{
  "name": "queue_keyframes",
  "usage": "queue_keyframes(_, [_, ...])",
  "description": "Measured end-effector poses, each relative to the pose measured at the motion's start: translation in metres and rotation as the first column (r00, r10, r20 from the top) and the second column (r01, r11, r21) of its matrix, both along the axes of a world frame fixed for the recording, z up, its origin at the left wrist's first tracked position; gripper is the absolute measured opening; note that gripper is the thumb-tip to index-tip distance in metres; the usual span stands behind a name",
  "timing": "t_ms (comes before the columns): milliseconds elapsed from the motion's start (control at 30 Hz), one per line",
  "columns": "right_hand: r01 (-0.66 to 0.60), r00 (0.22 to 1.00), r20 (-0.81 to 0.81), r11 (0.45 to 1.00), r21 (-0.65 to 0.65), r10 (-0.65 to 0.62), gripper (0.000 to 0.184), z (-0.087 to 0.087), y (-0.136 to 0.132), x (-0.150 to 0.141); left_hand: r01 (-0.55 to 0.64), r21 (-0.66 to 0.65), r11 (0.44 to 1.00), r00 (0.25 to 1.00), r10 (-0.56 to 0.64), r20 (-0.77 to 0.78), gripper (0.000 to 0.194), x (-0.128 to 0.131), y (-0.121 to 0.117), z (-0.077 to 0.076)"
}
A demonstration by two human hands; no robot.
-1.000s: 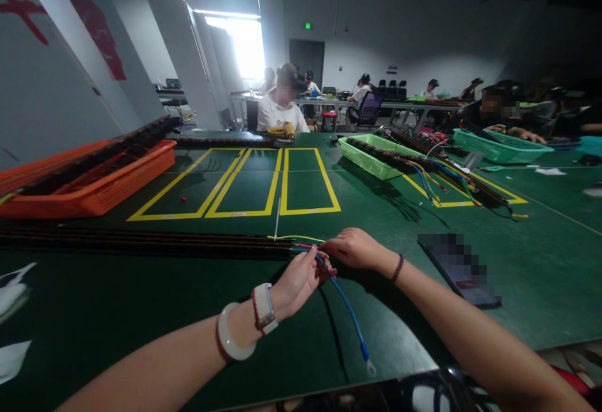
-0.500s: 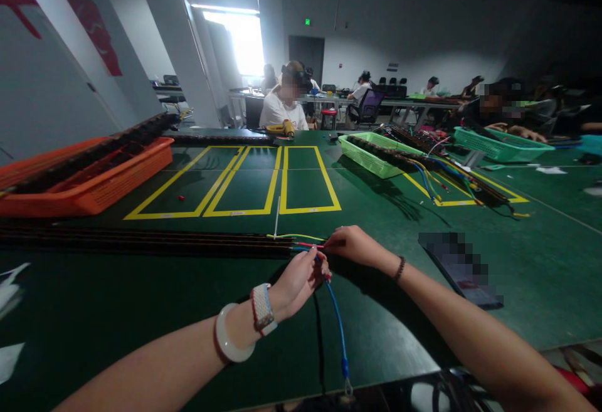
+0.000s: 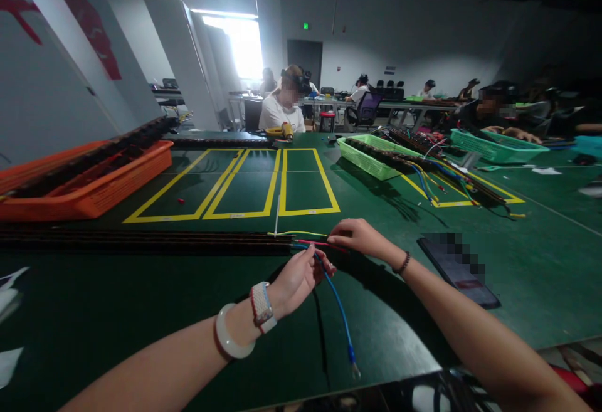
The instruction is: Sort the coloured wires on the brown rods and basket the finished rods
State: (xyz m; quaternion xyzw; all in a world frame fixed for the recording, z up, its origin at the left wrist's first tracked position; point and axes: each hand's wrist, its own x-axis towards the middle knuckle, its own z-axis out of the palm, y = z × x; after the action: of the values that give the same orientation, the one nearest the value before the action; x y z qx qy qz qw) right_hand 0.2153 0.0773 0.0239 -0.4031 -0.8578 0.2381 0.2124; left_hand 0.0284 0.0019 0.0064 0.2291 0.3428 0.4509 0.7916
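My left hand (image 3: 301, 274) is closed, with thumb and finger pinching a blue wire (image 3: 339, 302). The wire's free end hangs toward me and carries a metal lug (image 3: 355, 371). Just to the right, the fingers of my right hand (image 3: 360, 236) pinch a yellow-green wire (image 3: 301, 233) near its end. A red wire (image 3: 315, 242) passes beneath those fingers, and its tip shows at their lower right. All three wires come out of a long dark sleeved cable bundle (image 3: 188, 241) on the table. A white cable tie (image 3: 277, 211) stands up near the bundle's end.
An orange basket (image 3: 108, 192) with dark harnesses stands at the left. Green baskets (image 3: 371, 164) and more wired bundles lie at the far right. A phone (image 3: 458, 271) rests right of my hands. Yellow tape rectangles (image 3: 310, 212) mark the green table. A person (image 3: 282, 108) sits opposite.
My right hand has shifted slightly up and right, from the red wire to the yellow-green one. The red wire's end now points right, and the hanging blue lug has swung slightly right.
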Motion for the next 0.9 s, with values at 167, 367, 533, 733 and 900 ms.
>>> queue_keyframes(167, [-0.103,0.976,-0.220,0.885,-0.455,0.001,0.043,0.020,-0.010,0.004,0.031,0.038,0.999,0.999,-0.033,0.029,0.029,0.000,0.004,-0.006])
queue_keyframes(367, [-0.204,0.960,0.035,0.784,-0.586,0.276,0.050,0.033,-0.034,-0.007,0.057,-0.011,0.998,0.997,-0.056,0.043,0.034,0.000,0.007,-0.012])
queue_keyframes(533, [-0.144,0.941,0.256,0.947,-0.286,0.221,0.056,0.034,-0.050,-0.017,0.042,-0.015,0.999,0.993,-0.040,0.111,0.032,0.003,0.006,-0.009])
queue_keyframes(733, [-0.126,0.921,0.360,0.989,-0.080,0.146,0.037,0.036,-0.049,-0.017,0.143,0.030,0.989,0.988,-0.144,0.056,0.036,0.000,0.003,-0.006])
queue_keyframes(900, [-0.145,0.897,0.424,0.989,0.008,0.129,0.030,0.038,-0.042,-0.011,0.368,0.176,0.913,0.919,-0.328,-0.219,0.048,-0.001,-0.001,-0.009])
